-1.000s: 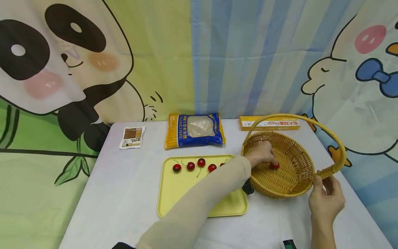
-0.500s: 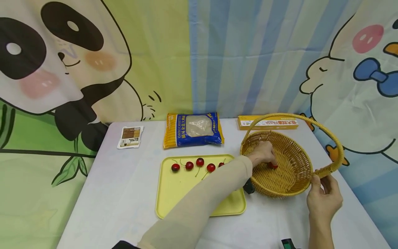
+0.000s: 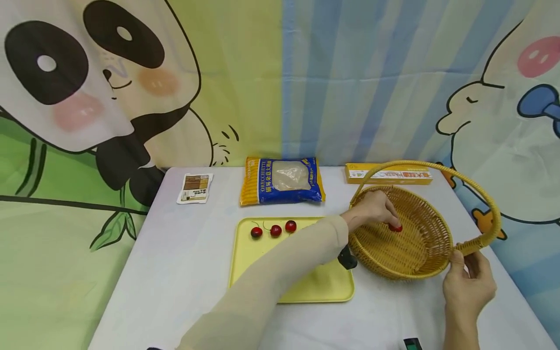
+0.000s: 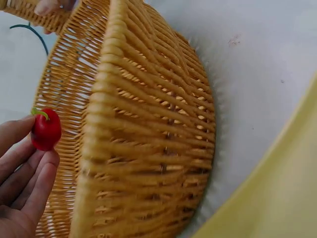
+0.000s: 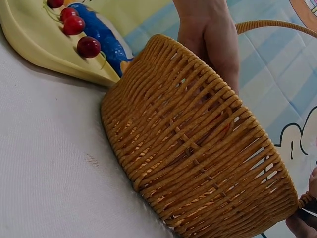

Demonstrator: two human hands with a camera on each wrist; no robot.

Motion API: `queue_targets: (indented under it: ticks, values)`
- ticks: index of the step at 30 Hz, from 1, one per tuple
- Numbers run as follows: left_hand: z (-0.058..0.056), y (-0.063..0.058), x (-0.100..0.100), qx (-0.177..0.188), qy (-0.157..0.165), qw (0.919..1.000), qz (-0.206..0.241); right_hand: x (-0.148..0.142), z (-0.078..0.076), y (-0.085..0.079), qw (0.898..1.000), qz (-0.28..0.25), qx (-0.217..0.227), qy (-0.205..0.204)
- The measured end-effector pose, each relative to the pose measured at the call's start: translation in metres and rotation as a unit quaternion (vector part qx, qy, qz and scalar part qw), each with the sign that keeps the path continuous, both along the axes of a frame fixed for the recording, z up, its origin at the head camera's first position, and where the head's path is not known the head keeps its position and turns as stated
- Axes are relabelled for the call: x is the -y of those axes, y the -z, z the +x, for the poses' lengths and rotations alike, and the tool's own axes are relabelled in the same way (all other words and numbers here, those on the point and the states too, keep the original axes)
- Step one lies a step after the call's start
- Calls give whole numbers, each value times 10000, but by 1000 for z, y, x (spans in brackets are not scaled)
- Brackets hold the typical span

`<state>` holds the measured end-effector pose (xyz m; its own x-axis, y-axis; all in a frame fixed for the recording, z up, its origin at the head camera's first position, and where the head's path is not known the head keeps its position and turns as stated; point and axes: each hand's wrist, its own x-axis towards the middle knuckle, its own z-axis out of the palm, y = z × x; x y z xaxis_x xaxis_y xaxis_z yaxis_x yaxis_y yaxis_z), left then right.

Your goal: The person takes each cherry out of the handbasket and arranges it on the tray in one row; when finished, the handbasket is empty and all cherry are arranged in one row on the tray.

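Observation:
My left hand (image 3: pixel 375 209) reaches over the near-left rim into a round wicker basket (image 3: pixel 447 233) and pinches a red cherry (image 3: pixel 395 228). In the left wrist view this cherry (image 4: pixel 46 131), with a short green stem, sits between thumb and fingertips, inside the basket wall (image 4: pixel 143 124). With thumb and fingers my right hand (image 3: pixel 470 284) grips the basket's right edge at the foot of its handle (image 3: pixel 492 214). Left of the basket lies a yellow tray (image 3: pixel 245 257), with cherries (image 3: pixel 275 231) along its far side. My left forearm hides part of the tray.
Behind the tray lies a blue and yellow pasta bag (image 3: pixel 282 181). An orange pasta box (image 3: pixel 389 174) is behind the basket. A small white-edged packet (image 3: pixel 195 188) rests at the far left of the white table (image 3: pixel 175 272). A printed curtain (image 3: pixel 332 82) hangs behind.
The cherry and my left hand have shifted slightly upward inside the basket. My sleeve now covers more of the cherries on the tray. The right hand keeps its grip; the head view has shifted a little.

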<state>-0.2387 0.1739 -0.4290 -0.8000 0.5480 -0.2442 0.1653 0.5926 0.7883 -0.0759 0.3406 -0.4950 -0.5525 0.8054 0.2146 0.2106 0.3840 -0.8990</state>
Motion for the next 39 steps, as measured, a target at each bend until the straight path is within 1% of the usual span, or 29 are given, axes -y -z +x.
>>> queue_targets:
  ticks: [3,7,10,15,19,24,27,30,34,39]
  values:
    - [1,-5,6,96,124,9998,108,-3,0,1,9995,-203,190,121]
    - [4,-9,20,83,366,9989,288,-5,0,1,9984,-410,325,231]
    - [5,-13,29,11,502,9980,383,-5,0,1,9984,-425,264,276]
    - [4,-18,43,-182,534,9976,406,-5,0,2,9986,-413,71,308]
    - [4,-20,55,-161,454,9981,371,-6,0,3,9985,-412,28,348]
    - [5,-19,77,87,215,9986,471,-7,-1,4,9982,-458,66,374]
    - [5,-19,92,221,139,9978,608,-6,-1,3,9980,-493,109,369]
    - [4,-19,108,315,112,9956,874,-5,-1,3,9983,-464,95,335]
    - [3,-15,126,359,31,9924,1173,-4,-2,4,9985,-473,16,280]
    - [2,-5,145,469,-224,9910,1237,-1,-3,4,9984,-507,41,228]
